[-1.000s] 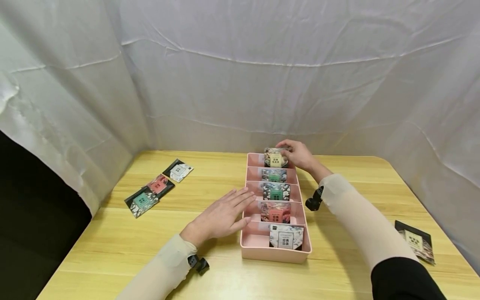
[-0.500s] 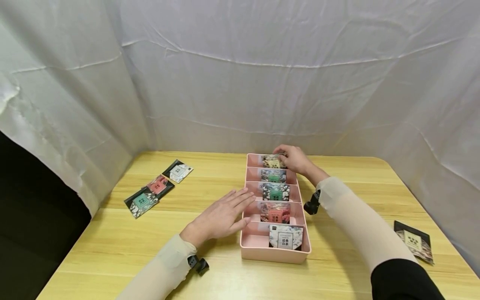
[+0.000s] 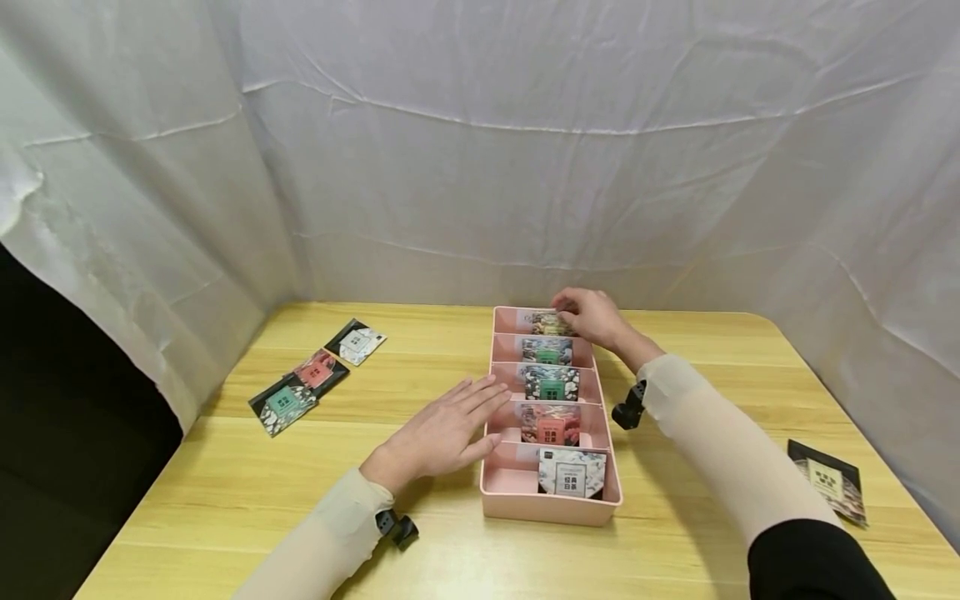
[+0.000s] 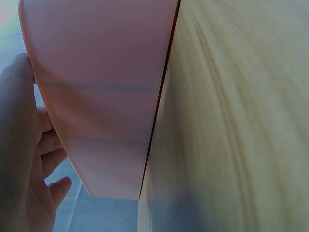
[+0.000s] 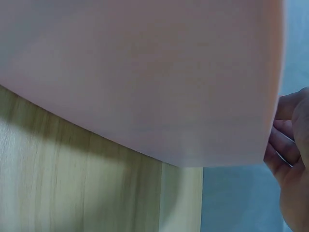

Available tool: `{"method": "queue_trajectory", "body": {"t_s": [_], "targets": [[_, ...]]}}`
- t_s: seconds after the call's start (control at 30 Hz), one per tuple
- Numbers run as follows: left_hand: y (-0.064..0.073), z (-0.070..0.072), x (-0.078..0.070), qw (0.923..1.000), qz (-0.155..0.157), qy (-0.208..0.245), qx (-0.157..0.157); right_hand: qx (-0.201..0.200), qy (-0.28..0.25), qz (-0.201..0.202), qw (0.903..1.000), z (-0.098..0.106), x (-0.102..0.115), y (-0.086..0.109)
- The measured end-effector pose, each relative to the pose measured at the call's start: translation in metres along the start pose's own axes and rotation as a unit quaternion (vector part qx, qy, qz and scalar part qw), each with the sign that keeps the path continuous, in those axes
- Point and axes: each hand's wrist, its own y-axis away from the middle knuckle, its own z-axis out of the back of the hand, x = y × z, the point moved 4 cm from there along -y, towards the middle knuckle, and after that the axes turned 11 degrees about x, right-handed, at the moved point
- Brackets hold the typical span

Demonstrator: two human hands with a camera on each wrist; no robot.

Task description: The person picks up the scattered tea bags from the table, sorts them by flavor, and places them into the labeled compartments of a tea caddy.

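A long pink divided box (image 3: 547, 510) stands on the table with one row of compartments. My right hand (image 3: 592, 318) reaches over its far right corner, fingers curled at the upper right of a yellow-labelled tea sachet (image 3: 551, 325) low in the farthest compartment. In the right wrist view the fingers (image 5: 285, 145) bend over the rim and their tips are hidden. My left hand (image 3: 446, 429) lies flat along the left rim, fingers straight. Nearer compartments hold two green-labelled tea sachets, one a teal-green sachet (image 3: 552, 384), a red sachet (image 3: 551, 426) and a white sachet (image 3: 572, 473).
On the table's left lie a white sachet (image 3: 356, 342), a red sachet (image 3: 318, 370) and a green sachet (image 3: 283, 403), the last two overlapping. A yellow-labelled sachet (image 3: 827, 482) lies at the right edge. Pale cloth (image 3: 480, 183) hangs behind and at both sides.
My right hand has lowered the yellow-labelled sachet into the farthest compartment, then shifted slightly right with it. The left hand has stayed still on the rim.
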Motion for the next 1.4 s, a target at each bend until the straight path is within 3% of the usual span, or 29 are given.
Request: {"method": "queue_trajectory", "body": {"t_s": [0.37,0.97,1.4], "targets": [[-0.002,0.001,0.001,1.0,-0.004,-0.007,-0.001,-0.031,0.003,0.014,0.9994,0.017,-0.004,0.019],[-0.002,0.004,0.002,0.9999,0.004,0.002,0.011,-0.037,0.012,0.037,0.9985,0.037,-0.011,0.069],[-0.003,0.004,0.001,1.0,0.0,-0.005,0.008,-0.043,0.034,0.027,0.9981,0.042,-0.02,0.104]]}}
